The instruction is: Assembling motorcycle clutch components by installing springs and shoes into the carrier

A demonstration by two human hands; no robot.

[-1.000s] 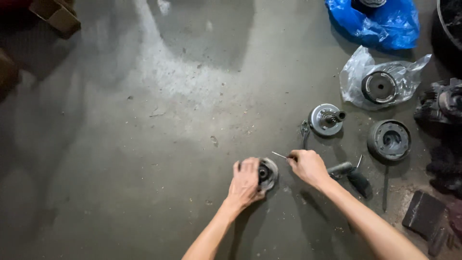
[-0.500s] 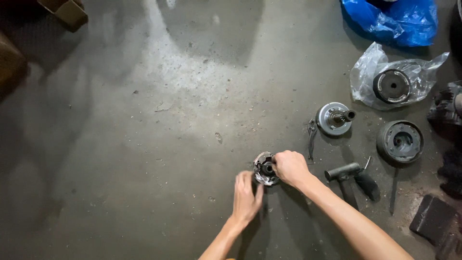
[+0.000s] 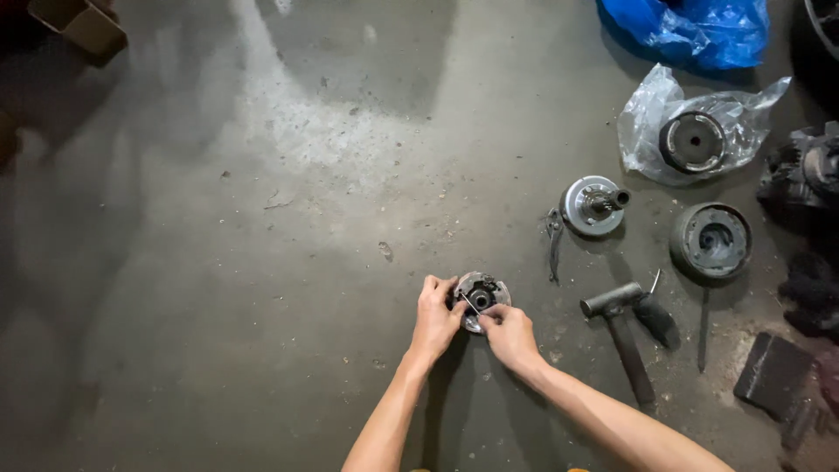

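Note:
A small round metal clutch-like part lies on the concrete floor. My left hand grips its left rim. My right hand is at its near edge, pinching a thin metal pin or wire that rests against the part's face. Both hands touch the part, and my fingers hide its near side.
A hammer lies right of my hands. Beyond it are a round hub with a shaft, a dark drum, pliers, a disc on a clear plastic bag, a blue bag and a cardboard box at top left.
My left hand has come back onto the part's left rim. My right hand, with the thin pin, has moved from the part's right side to its near edge.

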